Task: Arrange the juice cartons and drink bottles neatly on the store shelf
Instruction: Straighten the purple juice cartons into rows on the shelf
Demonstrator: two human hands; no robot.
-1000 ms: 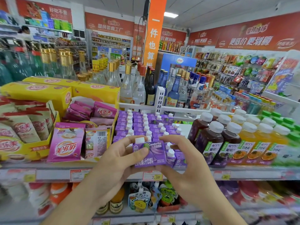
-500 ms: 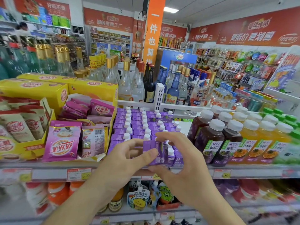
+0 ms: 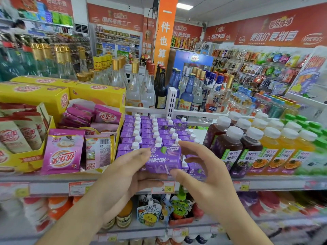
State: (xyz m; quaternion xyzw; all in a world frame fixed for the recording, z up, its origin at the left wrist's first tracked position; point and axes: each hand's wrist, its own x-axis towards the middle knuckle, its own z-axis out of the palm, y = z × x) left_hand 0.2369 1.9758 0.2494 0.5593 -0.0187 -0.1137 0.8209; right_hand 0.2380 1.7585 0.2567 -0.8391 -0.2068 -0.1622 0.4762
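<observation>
I hold a small purple juice carton [image 3: 163, 160] with a white cap, its front label towards me, just above the front edge of the shelf [image 3: 198, 184]. My left hand [image 3: 126, 175] grips it from the left and underneath. My right hand [image 3: 203, 174] pinches its right side, forefinger at the top corner and thumb at the bottom corner. Behind it stand rows of identical purple cartons [image 3: 150, 132]. Right of them stand dark grape juice bottles [image 3: 228, 147], orange juice bottles [image 3: 276, 149] and green-capped bottles [image 3: 315, 129].
Yellow display boxes with pink sachets [image 3: 62, 152] fill the shelf on the left. Glass liquor bottles [image 3: 185, 92] stand behind a white rail [image 3: 194, 113]. Price tags [image 3: 163, 187] line the shelf edge. The lower shelf holds drink pouches [image 3: 149, 212] and bottles.
The carton was turned in my hands and now faces me with its label again. My right fingers have spread wider along its right side. The view has shifted slightly.
</observation>
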